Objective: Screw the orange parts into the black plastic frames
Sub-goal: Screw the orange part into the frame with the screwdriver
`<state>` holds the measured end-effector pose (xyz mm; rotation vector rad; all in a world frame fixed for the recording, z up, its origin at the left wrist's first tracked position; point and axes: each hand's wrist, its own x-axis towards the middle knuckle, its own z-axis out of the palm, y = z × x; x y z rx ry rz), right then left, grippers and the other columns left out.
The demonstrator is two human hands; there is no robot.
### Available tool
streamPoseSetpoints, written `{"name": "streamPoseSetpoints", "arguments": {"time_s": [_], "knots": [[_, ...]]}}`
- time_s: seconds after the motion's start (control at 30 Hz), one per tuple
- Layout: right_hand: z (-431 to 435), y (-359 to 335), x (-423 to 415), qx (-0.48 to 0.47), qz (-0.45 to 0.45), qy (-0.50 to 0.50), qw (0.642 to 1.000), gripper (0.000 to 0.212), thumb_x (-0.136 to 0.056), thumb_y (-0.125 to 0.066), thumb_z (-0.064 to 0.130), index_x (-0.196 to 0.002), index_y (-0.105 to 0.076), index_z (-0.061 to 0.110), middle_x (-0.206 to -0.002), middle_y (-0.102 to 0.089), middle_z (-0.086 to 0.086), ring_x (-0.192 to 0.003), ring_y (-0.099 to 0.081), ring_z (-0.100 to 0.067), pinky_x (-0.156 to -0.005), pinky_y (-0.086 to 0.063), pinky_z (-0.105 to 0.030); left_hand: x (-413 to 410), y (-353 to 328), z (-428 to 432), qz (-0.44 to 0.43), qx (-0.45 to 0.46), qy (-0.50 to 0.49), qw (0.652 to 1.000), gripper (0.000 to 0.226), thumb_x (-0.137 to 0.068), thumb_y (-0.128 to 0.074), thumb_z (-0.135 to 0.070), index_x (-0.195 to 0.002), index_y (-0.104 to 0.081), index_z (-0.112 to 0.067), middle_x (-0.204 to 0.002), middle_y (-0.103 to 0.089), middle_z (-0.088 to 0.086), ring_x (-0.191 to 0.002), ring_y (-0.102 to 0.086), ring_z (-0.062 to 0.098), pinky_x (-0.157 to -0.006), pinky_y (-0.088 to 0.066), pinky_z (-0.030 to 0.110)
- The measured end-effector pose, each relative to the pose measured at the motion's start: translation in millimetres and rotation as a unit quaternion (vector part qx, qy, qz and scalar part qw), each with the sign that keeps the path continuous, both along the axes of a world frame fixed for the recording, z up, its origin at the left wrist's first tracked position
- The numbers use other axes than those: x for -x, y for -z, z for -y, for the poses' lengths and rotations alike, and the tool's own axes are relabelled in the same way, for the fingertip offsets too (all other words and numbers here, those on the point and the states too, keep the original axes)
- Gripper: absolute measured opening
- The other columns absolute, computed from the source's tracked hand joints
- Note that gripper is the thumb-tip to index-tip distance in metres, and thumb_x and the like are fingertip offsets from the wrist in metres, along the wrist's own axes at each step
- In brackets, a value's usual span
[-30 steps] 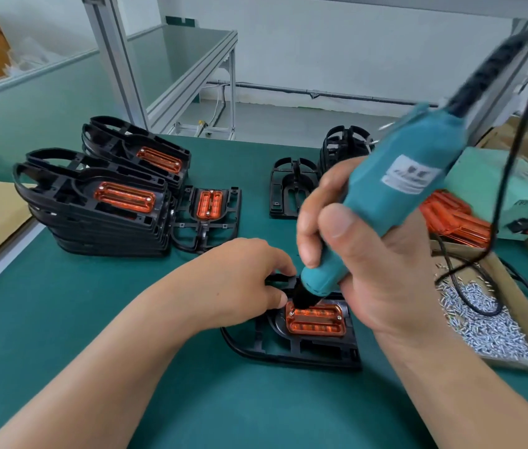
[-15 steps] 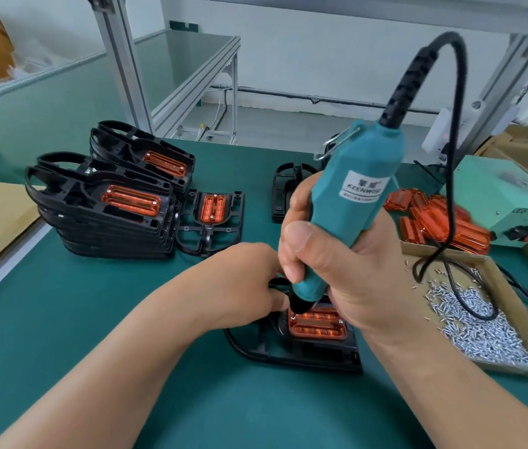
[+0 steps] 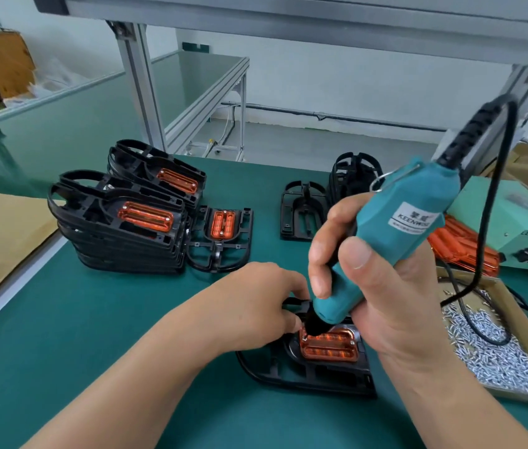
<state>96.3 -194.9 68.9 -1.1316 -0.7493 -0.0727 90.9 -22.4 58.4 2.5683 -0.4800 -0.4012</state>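
A black plastic frame point(image 3: 304, 374) lies on the green mat near me, with an orange part point(image 3: 329, 348) seated in it. My right hand point(image 3: 382, 286) grips a teal electric screwdriver point(image 3: 382, 238), tilted, with its black tip down on the orange part's upper left corner. My left hand point(image 3: 256, 306) holds the frame's upper left edge right beside that tip, its fingertips hidden behind the tool.
Two stacks of assembled frames point(image 3: 120, 231) and one single assembled frame point(image 3: 220, 234) stand at the left. Bare black frames point(image 3: 301, 209) lie at the back. Loose orange parts point(image 3: 463, 251), a cardboard tray of screws point(image 3: 496, 354) and a green power box point(image 3: 521, 228) sit at the right.
The screwdriver has swung from a strong rightward lean toward upright, then leaned right again a little. Its tip stays at the orange part's upper left corner. My left hand keeps its hold.
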Motion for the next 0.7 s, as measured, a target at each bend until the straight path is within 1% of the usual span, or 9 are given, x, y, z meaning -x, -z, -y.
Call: {"name": "streamPoseSetpoints", "arguments": {"time_s": [0.23,0.33,0.43,0.47,0.5,0.57,0.6,0.63,0.7], "knots": [[3.7,-1.6,0.9,0.009,0.005,0.009,1.000,0.032,-0.097,-0.077,0.034,-0.117,-0.063,0.013,-0.087,-0.069,-0.010,-0.058,-0.062,-0.026,-0.062,-0.052,-0.033,1.8,-0.9,0.5,0.007,0.003,0.002,1.000,0.031,-0.093,-0.072,-0.036,-0.085,-0.044,-0.043,-0.102,-0.060,-0.004,-0.098,-0.053,0.018,-0.087,-0.049,0.038],[4.7,-5.5,3.1,0.006,0.015,-0.004,1.000,0.030,-0.096,-0.078,0.033,-0.115,-0.064,0.014,-0.086,-0.069,-0.010,-0.057,-0.062,-0.027,-0.060,-0.051,-0.034,-0.5,-0.1,1.0,0.000,0.000,0.004,1.000,0.028,-0.094,-0.072,-0.036,-0.091,-0.045,-0.043,-0.102,-0.060,-0.005,-0.101,-0.054,0.019,-0.090,-0.050,0.040],[9.9,-22.6,2.4,-0.027,0.047,-0.011,0.998,0.029,-0.096,-0.076,0.032,-0.115,-0.062,0.015,-0.086,-0.069,-0.006,-0.056,-0.061,-0.024,-0.060,-0.050,-0.030,-0.5,0.4,1.5,0.011,-0.022,0.013,1.000,0.015,-0.097,-0.069,-0.039,-0.099,-0.055,-0.040,-0.096,-0.049,-0.009,-0.100,-0.046,0.018,-0.085,-0.041,0.034],[13.3,-29.4,-0.3,-0.040,0.049,0.007,0.998,0.029,-0.096,-0.076,0.034,-0.114,-0.061,0.016,-0.085,-0.068,-0.004,-0.055,-0.060,-0.023,-0.059,-0.049,-0.029,-0.7,1.6,1.1,0.014,-0.030,0.011,0.999,0.017,-0.098,-0.068,-0.040,-0.113,-0.060,-0.039,-0.101,-0.050,-0.008,-0.106,-0.046,0.018,-0.089,-0.042,0.034],[18.3,-33.9,-4.1,-0.052,0.045,0.039,0.997,0.030,-0.095,-0.076,0.035,-0.113,-0.061,0.017,-0.084,-0.067,-0.002,-0.054,-0.059,-0.021,-0.059,-0.048,-0.027,-0.8,3.6,0.4,0.014,-0.036,0.010,0.999,0.030,-0.099,-0.066,-0.042,-0.128,-0.060,-0.039,-0.110,-0.053,-0.007,-0.115,-0.047,0.018,-0.096,-0.043,0.036],[32.9,-35.1,-13.3,-0.090,0.021,0.116,0.989,0.019,-0.098,-0.071,0.029,-0.109,-0.058,0.019,-0.082,-0.064,0.001,-0.055,-0.056,-0.018,-0.057,-0.046,-0.024,0.1,5.0,-0.2,0.030,-0.039,0.016,0.999,0.048,-0.099,-0.062,-0.047,-0.145,-0.050,-0.041,-0.127,-0.054,-0.006,-0.130,-0.043,0.018,-0.108,-0.041,0.039],[41.8,-32.2,-18.4,-0.113,0.003,0.144,0.983,0.007,-0.102,-0.061,0.024,-0.107,-0.057,0.020,-0.082,-0.062,0.003,-0.056,-0.055,-0.016,-0.056,-0.045,-0.024,0.2,5.7,0.2,0.044,-0.038,0.022,0.998,0.055,-0.098,-0.061,-0.052,-0.150,-0.044,-0.041,-0.131,-0.052,-0.007,-0.133,-0.041,0.017,-0.111,-0.040,0.041],[49.7,-27.7,-22.9,-0.132,-0.020,0.167,0.977,0.005,-0.104,-0.052,0.021,-0.104,-0.057,0.022,-0.082,-0.060,0.004,-0.057,-0.054,-0.013,-0.057,-0.045,-0.023,0.3,7.2,0.4,0.056,-0.035,0.032,0.997,0.062,-0.096,-0.059,-0.058,-0.152,-0.039,-0.041,-0.132,-0.050,-0.008,-0.133,-0.038,0.016,-0.112,-0.039,0.043],[63.0,-18.7,-29.9,-0.159,-0.065,0.203,0.964,0.015,-0.107,-0.043,0.021,-0.101,-0.057,0.025,-0.083,-0.058,0.007,-0.060,-0.052,-0.010,-0.057,-0.044,-0.021,0.9,10.0,2.5,0.066,-0.025,0.071,0.995,0.075,-0.087,-0.058,-0.072,-0.152,-0.030,-0.046,-0.133,-0.043,-0.012,-0.131,-0.035,0.015,-0.111,-0.037,0.045]]}}
